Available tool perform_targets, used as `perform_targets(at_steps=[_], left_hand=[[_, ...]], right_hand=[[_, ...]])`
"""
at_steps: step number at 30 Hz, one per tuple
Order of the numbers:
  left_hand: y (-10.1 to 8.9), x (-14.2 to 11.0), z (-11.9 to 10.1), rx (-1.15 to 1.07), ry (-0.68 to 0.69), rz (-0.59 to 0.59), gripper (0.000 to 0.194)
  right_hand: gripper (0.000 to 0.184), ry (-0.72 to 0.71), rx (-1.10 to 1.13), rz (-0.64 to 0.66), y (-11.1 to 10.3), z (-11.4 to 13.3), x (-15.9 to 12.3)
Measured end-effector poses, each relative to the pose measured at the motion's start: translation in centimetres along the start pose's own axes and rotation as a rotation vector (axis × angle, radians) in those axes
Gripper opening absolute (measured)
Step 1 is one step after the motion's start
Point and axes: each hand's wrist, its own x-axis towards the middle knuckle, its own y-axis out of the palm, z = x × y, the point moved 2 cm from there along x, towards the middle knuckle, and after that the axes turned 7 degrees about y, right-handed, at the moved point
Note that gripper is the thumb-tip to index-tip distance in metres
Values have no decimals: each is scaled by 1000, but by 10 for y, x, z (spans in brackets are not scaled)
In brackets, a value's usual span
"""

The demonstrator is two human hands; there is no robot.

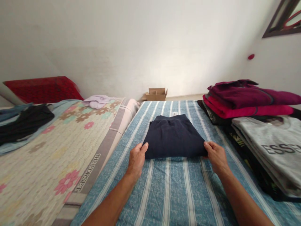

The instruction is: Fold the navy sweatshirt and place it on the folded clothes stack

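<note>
Head view: the left hand point(137, 158) pinches the near left corner of a folded navy garment point(175, 136), and the right hand point(217, 158) pinches the near right corner, thumbs on top. The other fingers are mostly out of sight, so how many layers each grip takes in is hard to tell. A pinch that catches only the top layer could let the fold slip open, and an uneven pull could skew it. The navy garment lies between the hands and stretches away beyond them, resting on a striped sheet point(158, 191). To the right, apart from the right hand, lie a grey shirt point(270, 135) and, behind it, a purple garment point(244, 94), both topping piles. Past the sheet's far edge sits a cardboard box point(158, 97). Leftward, a flowered sheet point(72, 141) carries a black garment point(29, 122) and a lilac cloth point(100, 101).
</note>
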Motion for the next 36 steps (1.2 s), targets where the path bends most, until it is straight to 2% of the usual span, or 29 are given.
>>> perform_targets(at_steps=[3, 8, 15, 18, 20, 22, 25, 28, 30, 32, 34, 36], left_hand=[[-3, 2, 5, 49, -13, 19, 38], [-6, 4, 12, 38, -24, 138, 35], [-4, 10, -2, 153, -29, 136, 42], [0, 15, -3, 267, 43, 97, 42], [3, 18, 0, 373, 113, 67, 39], [6, 20, 6, 470, 157, 65, 37], [8, 21, 12, 574, 168, 96, 32], [5, 18, 8, 631, 130, 89, 16], [4, 14, -5, 662, 224, 25, 20], [12, 10, -25, 691, 442, -16, 27], [29, 7, -47, 706, 657, 43, 27], [52, 9, -62, 726, 766, 177, 31]], right_hand=[[31, 50, 30, 40, 0, -6, 3], [33, 46, -31, 64, -2, -8, 5], [38, 79, -13, 113, -4, -3, 5], [42, -61, -214, 12, -3, 1, 8], [43, -188, -366, -92, -1, 3, 10], [42, -256, -453, -159, 0, 3, 11], [40, -280, -513, -163, 3, 1, 11], [40, -278, -545, -135, 2, 0, 11], [41, -256, -584, -121, 0, 0, 9], [40, -208, -663, -133, -2, 4, 5], [37, -176, -766, -201, -2, 14, -3], [34, -251, -830, -283, 5, 32, -13]])
